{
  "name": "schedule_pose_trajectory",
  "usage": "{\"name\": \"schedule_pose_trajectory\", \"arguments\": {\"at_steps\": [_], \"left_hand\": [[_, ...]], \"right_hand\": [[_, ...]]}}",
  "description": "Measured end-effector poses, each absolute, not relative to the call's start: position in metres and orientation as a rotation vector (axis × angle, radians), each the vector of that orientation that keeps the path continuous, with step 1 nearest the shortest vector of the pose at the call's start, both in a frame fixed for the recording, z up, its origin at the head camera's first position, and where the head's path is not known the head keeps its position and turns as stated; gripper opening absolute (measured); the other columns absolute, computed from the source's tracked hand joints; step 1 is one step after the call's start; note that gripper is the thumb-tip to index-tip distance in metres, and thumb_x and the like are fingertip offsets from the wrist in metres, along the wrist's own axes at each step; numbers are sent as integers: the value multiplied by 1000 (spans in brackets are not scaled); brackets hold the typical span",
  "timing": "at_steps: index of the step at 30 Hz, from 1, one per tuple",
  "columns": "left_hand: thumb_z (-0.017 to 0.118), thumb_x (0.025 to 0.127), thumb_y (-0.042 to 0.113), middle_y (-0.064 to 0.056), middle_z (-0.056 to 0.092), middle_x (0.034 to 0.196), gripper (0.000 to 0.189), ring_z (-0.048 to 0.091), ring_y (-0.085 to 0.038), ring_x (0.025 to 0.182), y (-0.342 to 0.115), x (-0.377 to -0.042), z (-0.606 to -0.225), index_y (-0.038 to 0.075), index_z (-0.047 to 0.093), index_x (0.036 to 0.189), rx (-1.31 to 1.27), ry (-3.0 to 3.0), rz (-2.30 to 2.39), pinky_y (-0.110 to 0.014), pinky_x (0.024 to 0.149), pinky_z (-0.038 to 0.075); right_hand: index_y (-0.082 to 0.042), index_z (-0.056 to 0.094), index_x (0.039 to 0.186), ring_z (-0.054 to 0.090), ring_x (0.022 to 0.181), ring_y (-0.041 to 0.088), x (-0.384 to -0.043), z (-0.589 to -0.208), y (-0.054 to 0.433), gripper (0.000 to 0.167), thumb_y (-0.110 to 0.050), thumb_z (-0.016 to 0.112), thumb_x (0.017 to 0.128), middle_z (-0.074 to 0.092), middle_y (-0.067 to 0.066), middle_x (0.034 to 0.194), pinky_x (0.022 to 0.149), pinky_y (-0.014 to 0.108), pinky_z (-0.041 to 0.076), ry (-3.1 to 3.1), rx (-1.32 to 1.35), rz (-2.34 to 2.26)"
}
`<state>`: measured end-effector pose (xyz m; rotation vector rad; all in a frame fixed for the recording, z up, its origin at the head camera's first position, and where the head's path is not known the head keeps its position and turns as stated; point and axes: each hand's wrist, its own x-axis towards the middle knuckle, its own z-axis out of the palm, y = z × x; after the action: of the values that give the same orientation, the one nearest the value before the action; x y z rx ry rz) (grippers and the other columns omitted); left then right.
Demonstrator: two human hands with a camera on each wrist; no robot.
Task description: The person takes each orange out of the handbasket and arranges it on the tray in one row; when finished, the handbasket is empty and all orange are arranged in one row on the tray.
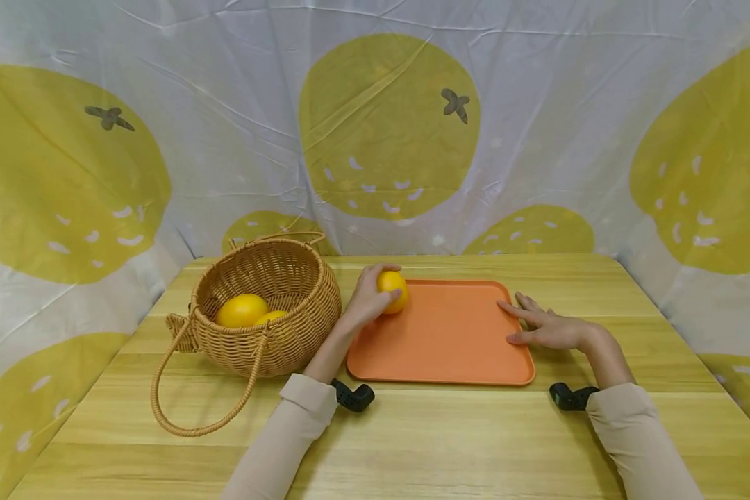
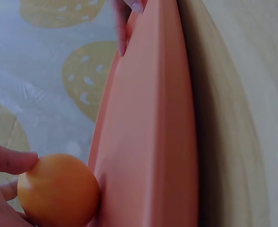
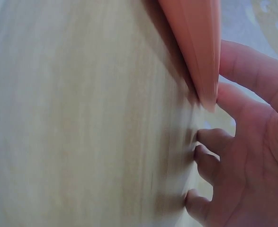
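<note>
One orange [image 1: 394, 282] sat at the far left corner of the tray [image 1: 450, 340], gripped between curved fingers and thumb of my left hand [image 1: 367, 298]. My right hand [image 1: 556, 330] spread its fingers, touching the right rim. I judged this placing; next called for gentle release.

Pale, wrinkled fabric [image 1: 244, 160] covers the back and both sides. Big yellow fruit prints [image 1: 387, 132] on it, some with dark stem marks [image 1: 455, 105] and small white dashes [image 1: 367, 188]; lower prints meet the table's far edge. Wooden table [image 1: 450, 444] is light yellowish-brown, grain and board seams running left to right. Light is soft, fairly even.
</note>
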<state>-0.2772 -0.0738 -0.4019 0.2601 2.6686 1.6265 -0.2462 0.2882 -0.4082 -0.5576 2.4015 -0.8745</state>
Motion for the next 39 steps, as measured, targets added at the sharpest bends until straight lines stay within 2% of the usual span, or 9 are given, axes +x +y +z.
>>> {"name": "schedule_pose_trajectory", "arguments": {"at_steps": [6, 12, 25, 34, 39], "left_hand": [[63, 98, 10, -21, 40, 153, 51, 48, -41, 134, -81, -279, -403, 10, 53, 148, 197, 2560, 1677, -57, 110, 43], [60, 102, 11, -21, 35, 155, 53, 44, -41, 138, -83, -280, -404, 15, 49, 153, 176, 2482, 1707, -57, 115, 39], [59, 100, 5, -19, 31, 160, 52, 42, -39, 139, -81, -281, -403, 11, 51, 151, 228, 2449, 1743, -55, 115, 37], [63, 99, 12, -18, 30, 160, 50, 42, -38, 139, -79, -280, -404, 11, 54, 148, 205, 2487, 1766, -55, 115, 37], [63, 99, 12, -20, 23, 165, 48, 29, -41, 150, -79, -279, -402, 10, 55, 146, 222, 2567, 1746, -60, 120, 31]], "right_hand": [[-2, 15, 165, -23, 152, 55, -246, -408, 287, 87, -35, 65, 102, -18, 34, 167, 114, 76, -17, 2400, -565, -872], [-2, 13, 165, -25, 151, 55, -247, -409, 288, 87, -33, 65, 102, -20, 34, 166, 113, 77, -17, 2390, -574, -879], [-2, 14, 165, -24, 151, 56, -247, -410, 290, 86, -31, 65, 102, -19, 34, 167, 112, 77, -17, 2398, -572, -879], [-2, 14, 165, -24, 151, 55, -247, -410, 290, 86, -32, 64, 102, -19, 33, 167, 113, 77, -16, 2399, -570, -872], [-2, 14, 165, -24, 151, 55, -248, -411, 290, 86, -31, 65, 102, -19, 33, 167, 113, 77, -17, 2393, -567, -884]]}}
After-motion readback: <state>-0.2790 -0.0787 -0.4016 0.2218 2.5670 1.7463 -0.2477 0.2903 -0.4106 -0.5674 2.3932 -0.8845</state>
